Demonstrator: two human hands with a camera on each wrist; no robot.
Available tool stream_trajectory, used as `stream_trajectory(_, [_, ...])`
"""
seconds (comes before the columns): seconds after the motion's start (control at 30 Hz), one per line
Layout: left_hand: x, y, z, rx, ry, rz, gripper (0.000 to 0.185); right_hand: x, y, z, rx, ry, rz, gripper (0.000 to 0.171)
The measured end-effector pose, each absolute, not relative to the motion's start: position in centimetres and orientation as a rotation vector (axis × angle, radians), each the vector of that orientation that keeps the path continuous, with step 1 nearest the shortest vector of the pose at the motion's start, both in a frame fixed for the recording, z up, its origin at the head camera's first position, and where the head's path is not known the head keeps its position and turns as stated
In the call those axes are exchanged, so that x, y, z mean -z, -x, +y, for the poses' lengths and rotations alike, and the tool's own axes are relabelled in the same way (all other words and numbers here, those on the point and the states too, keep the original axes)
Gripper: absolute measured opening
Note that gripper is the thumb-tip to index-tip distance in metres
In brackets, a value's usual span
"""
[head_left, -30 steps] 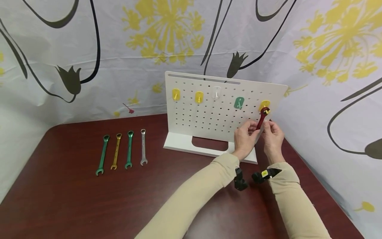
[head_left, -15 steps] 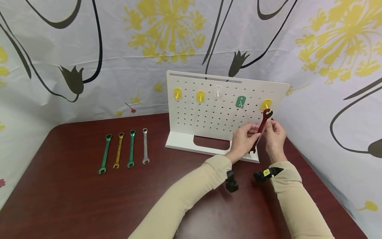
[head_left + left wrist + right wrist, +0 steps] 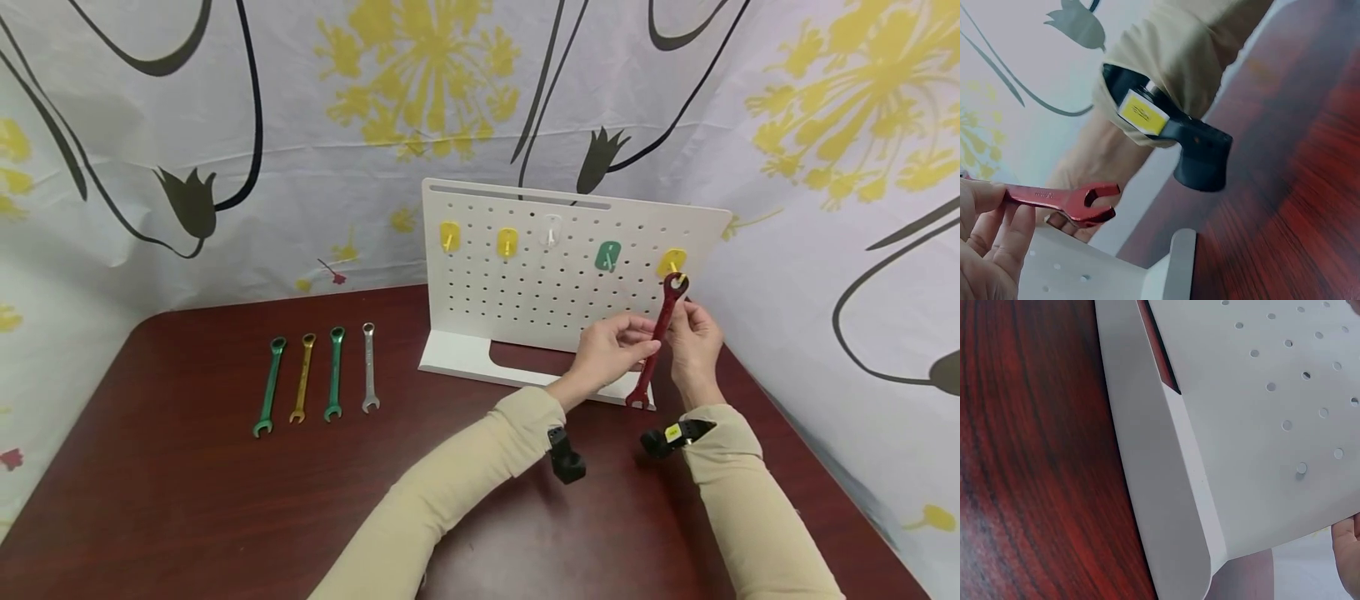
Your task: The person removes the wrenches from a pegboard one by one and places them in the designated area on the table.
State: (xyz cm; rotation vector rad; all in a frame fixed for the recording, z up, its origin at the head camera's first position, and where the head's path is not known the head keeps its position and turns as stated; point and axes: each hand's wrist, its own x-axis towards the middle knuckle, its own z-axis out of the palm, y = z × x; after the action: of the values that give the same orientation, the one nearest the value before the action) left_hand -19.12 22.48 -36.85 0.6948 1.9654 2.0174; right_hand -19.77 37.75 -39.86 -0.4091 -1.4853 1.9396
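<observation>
A red wrench (image 3: pixel 656 346) hangs steeply in front of the white pegboard (image 3: pixel 525 292), with its ring end at the far-right yellow hook (image 3: pixel 671 262) and its open end low by the board's base. My left hand (image 3: pixel 645 337) pinches the shaft from the left. My right hand (image 3: pixel 678 321) holds it from the right, just under the ring. In the left wrist view the thumb and fingers (image 3: pixel 997 237) grip the red wrench (image 3: pixel 1066 201), whose open jaw end points right. The right wrist view shows only the pegboard (image 3: pixel 1260 425) and the edge of my right hand (image 3: pixel 1347 550).
Several wrenches lie in a row on the dark red table (image 3: pixel 187 500): green (image 3: pixel 270 386), gold (image 3: pixel 303 377), green (image 3: pixel 334 372) and silver (image 3: pixel 369 367). The pegboard carries two more yellow hooks (image 3: pixel 449 235), a white hook (image 3: pixel 550 230) and a green hook (image 3: pixel 607 256). Patterned curtains close in the back and right.
The red wrench has swung to hang more upright, and its open end now shows low by the board's base. My left forearm has drawn back to the left; both hands stay on the wrench.
</observation>
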Motion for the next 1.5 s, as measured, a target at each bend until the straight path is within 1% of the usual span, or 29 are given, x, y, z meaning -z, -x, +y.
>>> stream_trajectory(0.1, [36.5,18.9,22.3,-2.030,-0.631,1.868,0.017,39.9,19.7,37.8,-1.932,0.404,-1.492,0.011])
stream_trajectory(0.4, [35.4,18.6,21.8,-2.035,-0.544,1.687,0.022,40.2,19.9,37.9,-1.839,0.390,-1.559,0.012])
stream_trajectory(0.6, [34.9,18.4,21.6,-2.055,-0.519,1.614,0.024,40.3,19.8,37.7,-1.784,0.361,-1.609,0.013])
stream_trajectory(0.83, [34.5,18.2,20.9,-2.055,-0.542,1.593,0.024,40.3,19.9,37.7,-1.828,0.413,-1.590,0.012])
stream_trajectory(1.03, [34.8,18.2,19.4,-2.038,-0.543,1.614,0.024,40.1,19.9,37.9,-1.911,0.428,-1.506,0.010])
stream_trajectory(1.27, [35.5,18.5,17.1,-2.026,-0.488,1.663,0.024,40.1,19.8,38.0,-1.874,0.503,-1.577,0.012])
stream_trajectory(1.5, [36.4,19.0,14.5,-2.025,-0.429,1.676,0.023,40.1,19.7,38.0,-1.850,0.486,-1.601,0.011])
